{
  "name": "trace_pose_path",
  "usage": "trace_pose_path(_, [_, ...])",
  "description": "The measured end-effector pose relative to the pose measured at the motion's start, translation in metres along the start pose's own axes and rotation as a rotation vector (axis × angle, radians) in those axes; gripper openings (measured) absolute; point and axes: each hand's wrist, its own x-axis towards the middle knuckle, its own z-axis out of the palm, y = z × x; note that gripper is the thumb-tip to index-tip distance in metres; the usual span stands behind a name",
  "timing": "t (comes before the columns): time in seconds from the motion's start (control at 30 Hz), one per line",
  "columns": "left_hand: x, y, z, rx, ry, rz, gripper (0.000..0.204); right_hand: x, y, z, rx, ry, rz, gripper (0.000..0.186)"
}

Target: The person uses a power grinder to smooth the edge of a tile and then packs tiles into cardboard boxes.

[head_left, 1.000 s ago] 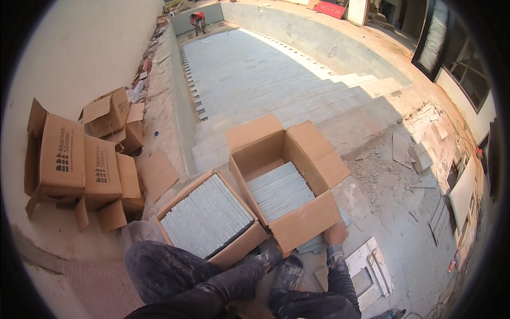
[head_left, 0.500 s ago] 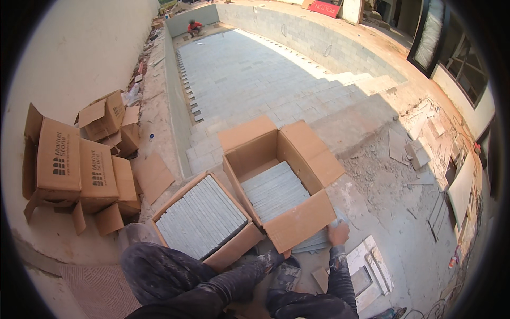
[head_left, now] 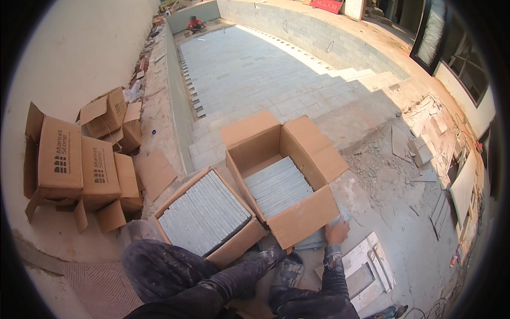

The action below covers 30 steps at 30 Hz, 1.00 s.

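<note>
My right hand (head_left: 336, 231) has its fingers curled on a grey tile (head_left: 341, 211) at the loose stack (head_left: 309, 240) beside an open cardboard box (head_left: 302, 215). My left hand (head_left: 284, 249) is at that box's lower edge, its fingers mostly hidden. Inside the box lie several grey tiles (head_left: 277, 182). A second open box (head_left: 241, 245) to the left is packed with grey tiles (head_left: 204, 212). My dark-clad legs (head_left: 159, 268) are bent below the boxes.
Several cardboard boxes (head_left: 58, 159) lie by the left wall. Ahead is a tiled pool (head_left: 244, 69) with steps (head_left: 340, 93); a person in red (head_left: 194, 25) crouches at its far corner. Rubble (head_left: 366, 154), leaning boards (head_left: 459, 186) and a framed panel (head_left: 366, 263) are on the right.
The person at the far end has gone from bending to crouching. My right hand has shifted slightly, still at the loose tiles; my left hand remains at the box's lower edge.
</note>
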Motion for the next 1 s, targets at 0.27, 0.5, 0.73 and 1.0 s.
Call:
trace_pose_path(0.27, [0.002,0.001,0.004,0.002,-0.007,0.023,0.045,0.025,0.013,0.001,0.065,-0.023,0.000,0.077])
trace_pose_path(0.5, [0.003,0.000,0.005,0.029,-0.001,0.029,0.043,0.024,0.030,-0.003,0.181,0.008,0.006,0.074])
trace_pose_path(0.73, [0.001,-0.003,0.008,0.086,0.023,0.075,0.042,0.008,0.050,-0.035,0.846,-0.323,-0.106,0.040])
trace_pose_path(1.0, [-0.017,0.021,0.005,0.168,-0.106,-0.206,0.055,-0.033,0.083,-0.039,0.941,-0.343,0.030,0.033])
